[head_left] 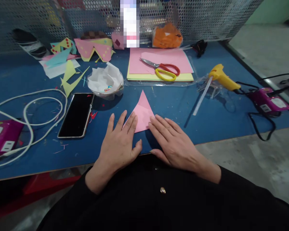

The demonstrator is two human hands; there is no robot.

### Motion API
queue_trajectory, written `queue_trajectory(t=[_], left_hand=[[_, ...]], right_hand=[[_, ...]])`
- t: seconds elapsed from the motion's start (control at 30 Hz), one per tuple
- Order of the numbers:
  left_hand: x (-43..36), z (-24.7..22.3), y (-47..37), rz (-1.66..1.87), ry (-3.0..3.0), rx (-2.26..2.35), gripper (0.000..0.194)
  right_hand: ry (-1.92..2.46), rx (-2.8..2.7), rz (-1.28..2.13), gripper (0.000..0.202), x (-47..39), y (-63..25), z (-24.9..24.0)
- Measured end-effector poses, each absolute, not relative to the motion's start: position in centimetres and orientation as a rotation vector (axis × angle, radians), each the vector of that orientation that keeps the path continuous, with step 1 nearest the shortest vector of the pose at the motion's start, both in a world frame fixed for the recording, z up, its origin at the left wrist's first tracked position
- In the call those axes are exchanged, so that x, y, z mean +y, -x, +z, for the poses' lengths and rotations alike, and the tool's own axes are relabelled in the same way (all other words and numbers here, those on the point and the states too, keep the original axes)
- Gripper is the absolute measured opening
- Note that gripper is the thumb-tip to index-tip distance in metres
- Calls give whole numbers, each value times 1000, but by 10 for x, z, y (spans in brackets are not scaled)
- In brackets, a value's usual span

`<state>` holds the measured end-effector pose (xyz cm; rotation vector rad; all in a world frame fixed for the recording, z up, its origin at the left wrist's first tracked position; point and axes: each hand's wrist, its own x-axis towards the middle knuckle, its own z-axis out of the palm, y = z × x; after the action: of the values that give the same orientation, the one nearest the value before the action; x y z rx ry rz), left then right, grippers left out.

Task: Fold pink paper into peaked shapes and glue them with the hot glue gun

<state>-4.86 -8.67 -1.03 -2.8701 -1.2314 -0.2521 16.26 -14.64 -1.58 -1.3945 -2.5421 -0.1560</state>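
Observation:
A folded pink paper point(143, 114) lies on the blue table, its point directed away from me. My left hand point(120, 141) rests flat with fingers spread, its fingertips on the paper's left edge. On the other side, my right hand point(174, 141) has its fingers stretched out, the fingertips touching the paper's lower right corner. Neither hand grips anything. Beyond the paper, scissors point(160, 68) with red and yellow handles lie on a stack of coloured sheets point(135, 61). A bowl lined with white paper point(105, 80) holds small scraps.
A phone point(76, 115), white cable point(26, 112) and purple power socket point(8, 136) lie at left. At right are a yellow glue gun point(223, 77) and another purple socket point(267, 101). Paper cutouts point(93, 48) and an orange bundle point(168, 36) stand near the perforated panel point(96, 16).

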Motion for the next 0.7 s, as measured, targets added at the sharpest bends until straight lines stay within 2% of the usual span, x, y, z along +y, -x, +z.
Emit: queue_trajectory(t=[0.23,0.43,0.7], left_hand=[[-93,-8,50,-286,2849,-1246,64],[-115,-10,48,-344,2840,-1067,58],[-124,-22,51,-369,2813,-1030,62]], right_hand=[[1346,-2590,30,80,-137,-151,-23],[1325,-2609,46,85,-139,-153,-23],[1301,-2619,-2,86,-141,-153,-25]])
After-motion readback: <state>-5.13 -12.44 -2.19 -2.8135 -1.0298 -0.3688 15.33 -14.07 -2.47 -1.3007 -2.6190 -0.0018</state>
